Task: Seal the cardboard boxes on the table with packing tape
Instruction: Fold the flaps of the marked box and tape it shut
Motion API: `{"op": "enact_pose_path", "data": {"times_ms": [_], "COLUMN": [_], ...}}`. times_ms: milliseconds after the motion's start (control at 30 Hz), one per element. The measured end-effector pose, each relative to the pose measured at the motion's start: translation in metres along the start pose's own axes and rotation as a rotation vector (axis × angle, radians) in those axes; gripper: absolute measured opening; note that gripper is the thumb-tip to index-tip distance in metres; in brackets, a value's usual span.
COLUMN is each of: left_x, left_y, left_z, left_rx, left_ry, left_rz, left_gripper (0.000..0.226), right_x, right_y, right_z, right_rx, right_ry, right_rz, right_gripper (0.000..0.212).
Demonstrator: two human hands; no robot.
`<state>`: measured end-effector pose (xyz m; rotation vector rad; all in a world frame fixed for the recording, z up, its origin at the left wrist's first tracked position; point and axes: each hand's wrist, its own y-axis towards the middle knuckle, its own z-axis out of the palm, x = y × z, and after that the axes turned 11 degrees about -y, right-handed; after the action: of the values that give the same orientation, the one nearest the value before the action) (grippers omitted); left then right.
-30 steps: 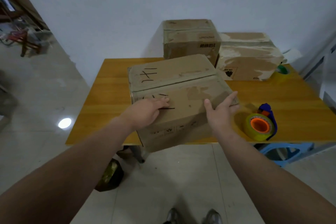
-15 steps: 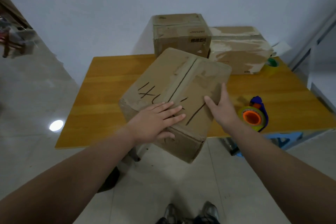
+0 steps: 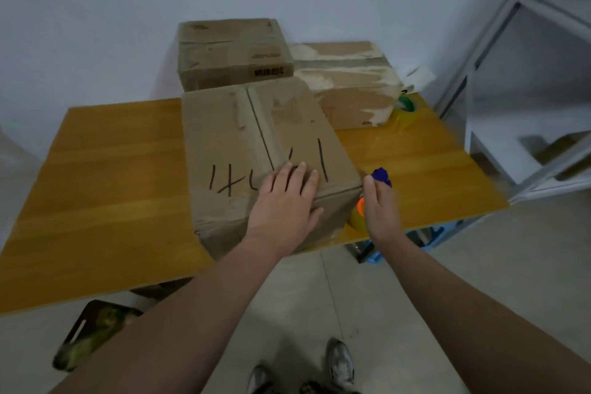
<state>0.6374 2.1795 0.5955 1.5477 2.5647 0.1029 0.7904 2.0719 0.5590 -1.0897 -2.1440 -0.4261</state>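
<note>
The front cardboard box (image 3: 256, 144) sits at the near edge of the smooth wooden counter (image 3: 112, 169). It is matte brown and rectangular, with black marker strokes beside its centre seam. We note the left hand (image 3: 284, 201) flat on its top, fingers (image 3: 302, 176) straight and slightly spread. The right hand (image 3: 380, 211) is just beside the box's right wall, over the tape dispenser (image 3: 381, 176) — blurred, so we cannot tell how its fingers lie.
</note>
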Motion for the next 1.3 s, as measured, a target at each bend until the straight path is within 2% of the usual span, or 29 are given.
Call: {"op": "enact_pose_path", "data": {"times_ms": [67,133,233,333,433,567,667,767,933,1033,1133,1233,1300], "left_x": [0.002,0.006,0.008,0.004,-0.001,-0.018,-0.031,-0.039,-0.045,-0.052,-0.065,-0.077,-0.077], "left_y": [0.013,0.021,0.027,0.03,0.029,0.023,0.019,0.014,0.009,0.01,0.008,0.006,0.001], "left_z": [0.002,0.003,0.004,0.004,0.004,0.009,0.009,0.004,-0.006,-0.019,-0.038,-0.061,-0.072], "left_rx": [-0.005,-0.004,0.018,0.002,-0.037,-0.128,-0.198,-0.187,-0.12,-0.154,-0.205,-0.05,0.069], "left_ry": [0.012,0.03,0.034,0.024,0.012,-0.05,-0.142,-0.211,-0.387,-0.527,-0.858,-1.286,-1.417], "left_rz": [0.004,0.004,-0.034,-0.069,-0.083,-0.14,-0.163,-0.192,-0.325,-0.383,-0.415,-0.54,-0.606], "left_gripper": [0.066,0.066,0.067,0.067,0.067,0.057,0.045,0.04,0.042,0.037,0.036,0.058,0.076], "right_x": [-0.023,-0.046,-0.072,-0.091,-0.098,-0.108,-0.112,-0.116,-0.104,-0.088,-0.069,-0.047,-0.031], "right_y": [0.015,0.032,0.056,0.082,0.099,0.101,0.098,0.092,0.065,0.042,0.019,-0.002,-0.016], "right_z": [-0.004,-0.009,-0.016,-0.017,-0.011,0.003,0.005,0.002,-0.015,-0.031,-0.045,-0.052,-0.054], "right_rx": [0.029,0.087,0.199,0.314,0.414,0.408,0.392,0.363,0.136,0.037,-0.006,-0.105,-0.148], "right_ry": [-0.165,-0.324,-0.447,-0.479,-0.282,-0.369,-0.385,-0.303,-0.019,0.133,0.189,0.143,0.096], "right_rz": [0.064,0.168,0.269,0.252,0.286,0.31,0.345,0.336,0.225,0.05,-0.119,-0.283,-0.357], "right_gripper": [0.029,0.048,0.067,0.079,0.068,0.044,0.042,0.045,0.049,0.059,0.063,0.065,0.071]}}
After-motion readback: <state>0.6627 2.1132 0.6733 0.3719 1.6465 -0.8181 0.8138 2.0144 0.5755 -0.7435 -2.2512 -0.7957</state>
